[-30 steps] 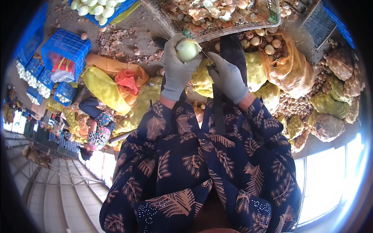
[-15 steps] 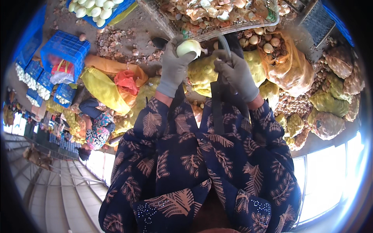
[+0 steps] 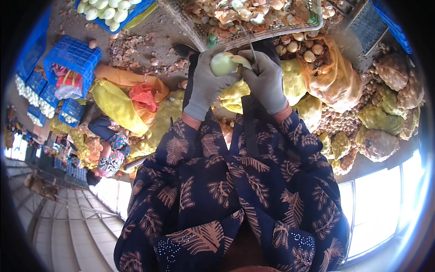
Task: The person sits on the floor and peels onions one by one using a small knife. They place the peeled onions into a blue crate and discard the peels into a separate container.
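Note:
A pale green-white onion [image 3: 222,65] sits in my gloved left hand [image 3: 205,84], whose fingers wrap round its left side and underside. My right hand [image 3: 266,82], also in a grey glove, grips a knife [image 3: 251,44] with its thin blade pointing up and away. The thumb and fingers of that hand pinch a loose flap of onion layer [image 3: 242,60], which stands off the onion's right side. The knife's handle is mostly hidden inside the right hand. Both hands are close together, just short of a pale crate [image 3: 267,37] full of onion skins.
Blue crates [image 3: 74,59] stand at the left, and another at the far left holds peeled onions [image 3: 108,11]. An orange net sack [image 3: 335,79] of unpeeled onions is at the right, near other sacks. Another person [image 3: 111,149] is at the left.
My right hand has moved left against the onion and now pinches a flap of its layer. The knife blade has swung more upright. My left hand has shifted slightly right with the onion.

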`<state>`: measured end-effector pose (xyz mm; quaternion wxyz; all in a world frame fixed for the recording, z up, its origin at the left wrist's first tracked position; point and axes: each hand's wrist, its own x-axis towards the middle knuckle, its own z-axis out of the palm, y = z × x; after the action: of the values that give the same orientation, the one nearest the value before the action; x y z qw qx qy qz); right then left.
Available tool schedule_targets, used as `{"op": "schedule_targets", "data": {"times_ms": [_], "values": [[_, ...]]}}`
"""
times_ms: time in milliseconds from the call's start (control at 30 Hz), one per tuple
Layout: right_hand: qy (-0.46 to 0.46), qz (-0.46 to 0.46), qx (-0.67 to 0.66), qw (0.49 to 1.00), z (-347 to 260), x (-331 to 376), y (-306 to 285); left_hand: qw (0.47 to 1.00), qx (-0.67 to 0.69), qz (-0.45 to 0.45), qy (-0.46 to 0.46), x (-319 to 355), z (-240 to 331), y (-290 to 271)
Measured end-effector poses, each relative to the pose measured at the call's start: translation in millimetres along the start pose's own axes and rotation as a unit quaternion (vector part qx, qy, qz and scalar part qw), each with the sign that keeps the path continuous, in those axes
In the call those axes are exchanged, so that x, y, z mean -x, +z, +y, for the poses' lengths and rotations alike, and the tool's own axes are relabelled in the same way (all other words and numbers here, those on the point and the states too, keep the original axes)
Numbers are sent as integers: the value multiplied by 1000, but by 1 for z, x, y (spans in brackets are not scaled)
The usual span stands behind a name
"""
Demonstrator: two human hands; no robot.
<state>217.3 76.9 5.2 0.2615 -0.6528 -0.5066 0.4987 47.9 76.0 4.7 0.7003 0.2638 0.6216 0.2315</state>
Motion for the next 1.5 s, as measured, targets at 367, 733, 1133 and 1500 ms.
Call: {"op": "schedule_targets", "data": {"times_ms": [367,733,1133,1500], "values": [[-3,-57,215,975,57,-33,-35,989,138,34,-41,-9,0,-11],[-77,-186,224,954,18,14,-27,984,161,67,-34,-11,3,-6],[291,-241,-141,915,11,3,-23,992,-92,30,83,-16,-12,-12],[352,-97,-263,893,9,-6,-38,933,352,-54,-55,-10,-22,-22]]}}
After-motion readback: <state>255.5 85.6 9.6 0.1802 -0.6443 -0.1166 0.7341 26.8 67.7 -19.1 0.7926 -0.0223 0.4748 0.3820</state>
